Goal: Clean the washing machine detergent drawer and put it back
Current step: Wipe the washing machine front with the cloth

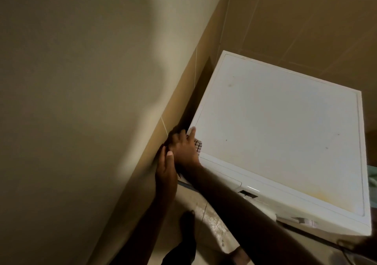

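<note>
Both hands at washer (pixel 285 134) front-left corner. Right hand (pixel 184 148) grips checked cloth (pixel 199 145) on top edge. Left hand (pixel 165 168) beside it; grip unclear. Drawer hidden behind hands, so seated or not unclear. Probably wiping or refitting stage.

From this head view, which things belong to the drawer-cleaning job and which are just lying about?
In the job:
- washing machine, white, top in view
- checked cloth under the right hand at the machine's front left corner
- left hand beside it, against the wall side
- the drawer itself cannot be made out

Just there:
- tiled wall
- wet floor
- greenish item at the right edge
</note>
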Demonstrator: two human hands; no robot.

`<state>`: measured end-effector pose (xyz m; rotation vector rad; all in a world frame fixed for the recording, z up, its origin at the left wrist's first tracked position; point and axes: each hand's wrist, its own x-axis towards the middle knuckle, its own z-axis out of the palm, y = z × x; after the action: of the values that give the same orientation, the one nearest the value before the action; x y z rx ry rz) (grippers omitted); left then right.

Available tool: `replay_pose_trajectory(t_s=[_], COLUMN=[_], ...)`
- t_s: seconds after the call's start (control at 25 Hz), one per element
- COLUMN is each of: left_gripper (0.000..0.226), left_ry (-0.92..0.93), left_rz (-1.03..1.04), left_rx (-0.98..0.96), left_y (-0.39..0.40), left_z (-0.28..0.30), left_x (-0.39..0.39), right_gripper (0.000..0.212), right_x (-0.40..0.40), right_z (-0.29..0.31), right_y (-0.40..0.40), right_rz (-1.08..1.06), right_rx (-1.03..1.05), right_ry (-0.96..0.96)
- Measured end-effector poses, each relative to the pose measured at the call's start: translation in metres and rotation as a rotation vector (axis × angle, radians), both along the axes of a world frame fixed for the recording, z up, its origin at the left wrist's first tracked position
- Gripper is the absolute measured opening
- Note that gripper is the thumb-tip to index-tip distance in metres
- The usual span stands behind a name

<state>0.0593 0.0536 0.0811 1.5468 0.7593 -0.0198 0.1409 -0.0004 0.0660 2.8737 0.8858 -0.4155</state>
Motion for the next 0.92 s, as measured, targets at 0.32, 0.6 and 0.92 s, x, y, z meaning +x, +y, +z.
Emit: replay_pose_trajectory(t_s=[0.32,0.6,0.92], left_gripper=[0.046,0.042,0.030], left_ry=[-0.053,-0.107,-0.172], left_rz=[-0.019,-0.192,-0.261], left_rx=[0.107,0.307,0.520], left_y=[0.003,-0.005,-0.006], left_z=[0.001,-0.003,-0.022], left_x=[0.016,0.028,0.026], right_gripper=[0.058,0.081,0.059], right_x=[0.067,-0.080,-0.119], right_z=[-0.012,-0.048,-0.037], right_y=[-0.063,-0.111,-0.223], right_rz=[-0.400,-0.175,-1.185], right_rx=[0.360,0.289,0.281], right_ry=[-0.128,-0.253,-0.398])
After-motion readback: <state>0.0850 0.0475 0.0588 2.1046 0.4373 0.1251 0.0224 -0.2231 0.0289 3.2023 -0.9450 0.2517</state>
